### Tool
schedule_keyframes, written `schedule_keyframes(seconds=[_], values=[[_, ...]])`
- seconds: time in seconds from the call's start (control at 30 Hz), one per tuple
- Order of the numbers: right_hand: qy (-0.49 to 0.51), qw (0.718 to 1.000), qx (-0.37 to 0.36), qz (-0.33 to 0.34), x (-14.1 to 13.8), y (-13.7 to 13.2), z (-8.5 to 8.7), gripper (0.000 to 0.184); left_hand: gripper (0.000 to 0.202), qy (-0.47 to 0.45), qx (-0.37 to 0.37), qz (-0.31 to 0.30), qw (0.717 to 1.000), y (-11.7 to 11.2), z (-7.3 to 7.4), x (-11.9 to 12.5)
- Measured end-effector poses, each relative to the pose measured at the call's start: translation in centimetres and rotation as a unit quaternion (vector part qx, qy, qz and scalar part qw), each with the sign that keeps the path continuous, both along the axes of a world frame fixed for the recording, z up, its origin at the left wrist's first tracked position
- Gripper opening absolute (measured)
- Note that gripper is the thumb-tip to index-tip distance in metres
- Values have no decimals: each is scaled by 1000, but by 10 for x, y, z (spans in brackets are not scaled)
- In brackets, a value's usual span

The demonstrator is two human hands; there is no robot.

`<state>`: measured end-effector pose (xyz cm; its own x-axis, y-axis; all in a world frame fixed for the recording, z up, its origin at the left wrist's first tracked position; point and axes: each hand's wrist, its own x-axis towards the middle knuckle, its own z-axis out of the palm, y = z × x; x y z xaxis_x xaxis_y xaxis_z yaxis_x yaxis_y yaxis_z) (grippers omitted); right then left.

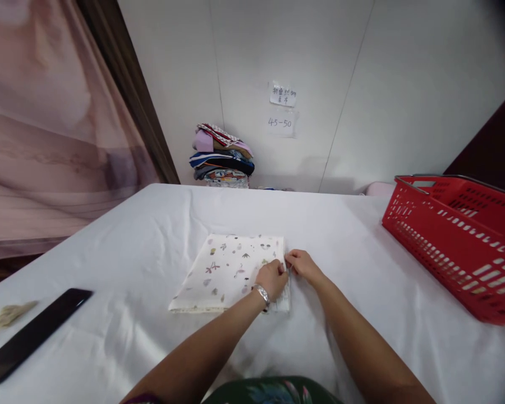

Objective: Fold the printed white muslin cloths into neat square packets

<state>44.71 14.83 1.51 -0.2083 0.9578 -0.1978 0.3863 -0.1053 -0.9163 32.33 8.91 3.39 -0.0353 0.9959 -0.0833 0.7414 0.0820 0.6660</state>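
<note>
A cream cloth (225, 272) printed with small plant and animal shapes lies folded into a flat, layered piece on the white-covered table. My left hand (272, 279), with a silver bracelet at its wrist, rests on the cloth's right side, its fingers curled closed on the fabric. At the right edge, my right hand (303, 265) pinches the cloth's border between thumb and fingers. The exact grip of the left fingertips is partly hidden by the hand itself.
A red plastic basket (458, 247) stands at the right. Folded fabrics (223, 157) are stacked beyond the table's far edge, by the wall. On the left lie a long black flat object (36, 334) and a beige bundle (9, 317). Pink drapery (54, 134) hangs at left.
</note>
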Motion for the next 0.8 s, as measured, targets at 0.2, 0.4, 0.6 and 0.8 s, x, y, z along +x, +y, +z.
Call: schedule_keyframes(seconds=[0.2,0.4,0.6,0.8], values=[[27,999,-24,32,5,-9,1,15,9,-44,-15,30,998,0,0,-3],[41,998,-37,33,5,-12,-2,15,23,-37,-48,26,998,3,2,-4],[52,998,-33,22,6,-11,-5,23,22,-94,-63,54,992,3,-1,-8],[46,997,-46,37,8,-11,0,15,23,-97,-50,67,992,2,0,-8]])
